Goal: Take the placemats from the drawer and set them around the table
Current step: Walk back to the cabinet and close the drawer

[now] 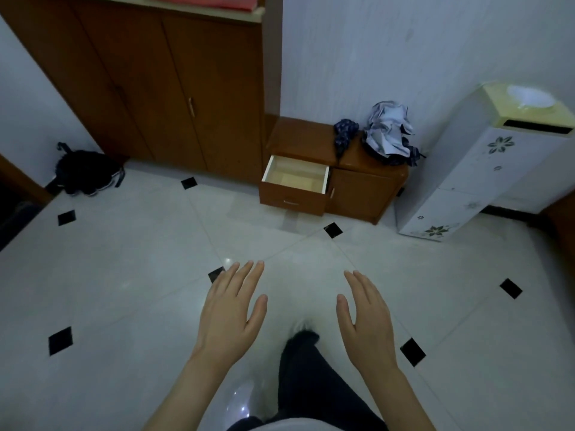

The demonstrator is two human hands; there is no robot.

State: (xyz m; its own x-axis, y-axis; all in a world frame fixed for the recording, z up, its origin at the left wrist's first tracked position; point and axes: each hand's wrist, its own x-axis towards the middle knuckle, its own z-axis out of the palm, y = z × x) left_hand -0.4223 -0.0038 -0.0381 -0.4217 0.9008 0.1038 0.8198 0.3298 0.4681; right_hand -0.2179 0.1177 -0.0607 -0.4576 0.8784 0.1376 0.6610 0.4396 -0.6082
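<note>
Left hand [231,309]: held out near the camera, palm down, fingers straight and slightly spread, holding nothing.

Right hand [364,315]: level with the left and apart from it, fingers straight, likewise holding nothing.

Drawer [295,175]: top drawer of a low brown bedside cabinet [367,188] at the far wall, right of centre; pulled out. Pale wooden floor and sides show. No placemats can be made out in the part of the interior that shows; the near strip behind the drawer front is hidden, so whether any lie there cannot be told.

Table: not in view.

Other items: tall brown wardrobe [174,88], far left of the cabinet; crumpled grey cloth [389,132] and a darker patterned cloth [343,135] on the cabinet top; white floral-printed stand [460,181] at far right; dark bag [87,172] on the floor at far left; white tiled floor [124,275] with black diamond insets.

Step in hand, as judged: approach to the drawer. To do it well, the person should close in and crouch square to the cabinet, look over the drawer front into the hidden strip, then slide both flat hands under any mats and lift them level as one stack, clear of the cloths above.
</note>
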